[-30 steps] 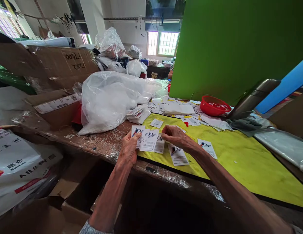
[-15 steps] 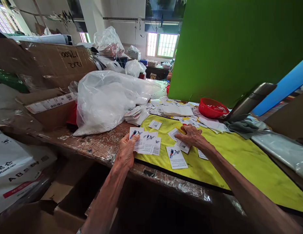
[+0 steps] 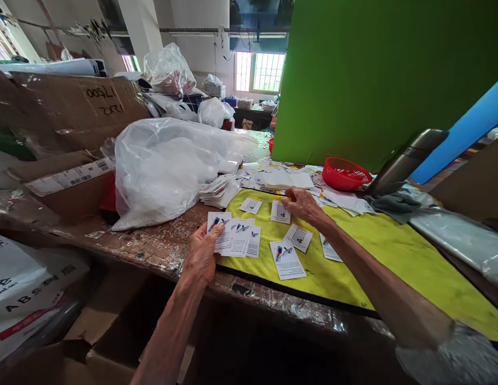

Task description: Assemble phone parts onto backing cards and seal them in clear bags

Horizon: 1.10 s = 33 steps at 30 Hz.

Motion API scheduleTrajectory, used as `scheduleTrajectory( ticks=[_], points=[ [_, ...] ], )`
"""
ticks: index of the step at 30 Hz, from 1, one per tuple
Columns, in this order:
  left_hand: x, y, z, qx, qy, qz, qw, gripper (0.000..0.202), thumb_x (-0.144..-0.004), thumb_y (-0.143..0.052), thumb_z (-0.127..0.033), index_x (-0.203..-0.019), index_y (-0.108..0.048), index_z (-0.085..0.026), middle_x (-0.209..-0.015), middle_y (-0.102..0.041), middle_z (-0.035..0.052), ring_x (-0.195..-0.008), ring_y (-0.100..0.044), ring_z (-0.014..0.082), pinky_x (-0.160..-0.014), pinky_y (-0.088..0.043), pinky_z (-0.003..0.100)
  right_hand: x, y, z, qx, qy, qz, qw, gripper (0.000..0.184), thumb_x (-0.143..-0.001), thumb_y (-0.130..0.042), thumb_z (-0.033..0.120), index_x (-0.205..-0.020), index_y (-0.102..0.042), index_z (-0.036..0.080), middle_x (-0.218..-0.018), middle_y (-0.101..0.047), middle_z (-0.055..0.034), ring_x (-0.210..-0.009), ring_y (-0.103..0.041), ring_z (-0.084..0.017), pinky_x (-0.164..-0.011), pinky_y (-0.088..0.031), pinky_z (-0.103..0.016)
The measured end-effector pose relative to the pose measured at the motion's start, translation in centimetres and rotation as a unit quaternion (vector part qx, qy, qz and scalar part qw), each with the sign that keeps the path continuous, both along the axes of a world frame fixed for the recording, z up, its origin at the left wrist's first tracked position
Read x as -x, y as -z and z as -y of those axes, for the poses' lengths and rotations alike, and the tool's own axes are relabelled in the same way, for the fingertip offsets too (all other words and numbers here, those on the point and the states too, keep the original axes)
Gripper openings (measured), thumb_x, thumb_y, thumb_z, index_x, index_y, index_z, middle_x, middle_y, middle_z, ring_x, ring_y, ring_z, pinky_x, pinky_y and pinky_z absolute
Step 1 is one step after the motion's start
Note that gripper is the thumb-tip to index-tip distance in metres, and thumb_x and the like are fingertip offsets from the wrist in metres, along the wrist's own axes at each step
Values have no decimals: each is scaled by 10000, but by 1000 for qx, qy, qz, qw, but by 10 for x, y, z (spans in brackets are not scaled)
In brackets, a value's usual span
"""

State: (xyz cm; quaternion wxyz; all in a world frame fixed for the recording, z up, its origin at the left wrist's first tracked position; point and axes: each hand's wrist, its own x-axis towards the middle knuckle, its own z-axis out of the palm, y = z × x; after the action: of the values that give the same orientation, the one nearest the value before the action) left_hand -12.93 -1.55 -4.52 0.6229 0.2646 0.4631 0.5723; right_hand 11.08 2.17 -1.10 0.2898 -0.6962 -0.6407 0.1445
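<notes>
My left hand is closed on a fan of white printed cards with coloured pictures, thumb on top, at the near edge of a yellow cloth. Farther back, the curled fingers of my right hand pinch the upper right corner of a small white card; the exact grip is partly hidden. Other single items lie on the cloth: a card with a grey outline picture, a similar card, and a picture card. Another picture card is partly covered by my right forearm.
A stack of cards stands by a large clear plastic bag. Papers are spread behind the cloth, near a red basket. Cardboard boxes are at left, a green panel behind.
My right hand has moved back and left, and the card at its fingers has shifted away from the outline card and turned straighter. My left hand still holds the fanned cards.
</notes>
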Motion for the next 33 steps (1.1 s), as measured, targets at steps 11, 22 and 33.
scheduleTrajectory(
  ticks=[11,22,33],
  points=[
    [-3,-7,2,22,-13,1,1000,239,-484,-709,-150,-705,-616,-139,-591,-662,2,-626,-655,180,-558,-500,237,-15,6,42,54,13,115,992,153,-827,-450,264,-762,-562,183,-809,-645,-45,-740,-556,-167,-664,-364,-274],
    [-1,-3,1,18,-6,-2,1000,280,-487,-719,-172,-750,-630,-133,-603,-667,2,-622,-651,174,-585,-514,250,-6,-19,-3,132,-51,198,970,188,-744,-480,113,-568,-483,181,-581,-515,-7,-550,-424,-117,-525,-260,-256],
    [-2,-6,2,11,-5,6,1000,278,-465,-762,-165,-705,-629,-125,-597,-663,6,-649,-664,192,-625,-530,274,-16,-6,48,174,-45,152,972,135,-727,-597,305,-764,-524,197,-697,-551,2,-621,-480,-137,-523,-317,-242]
  ],
)
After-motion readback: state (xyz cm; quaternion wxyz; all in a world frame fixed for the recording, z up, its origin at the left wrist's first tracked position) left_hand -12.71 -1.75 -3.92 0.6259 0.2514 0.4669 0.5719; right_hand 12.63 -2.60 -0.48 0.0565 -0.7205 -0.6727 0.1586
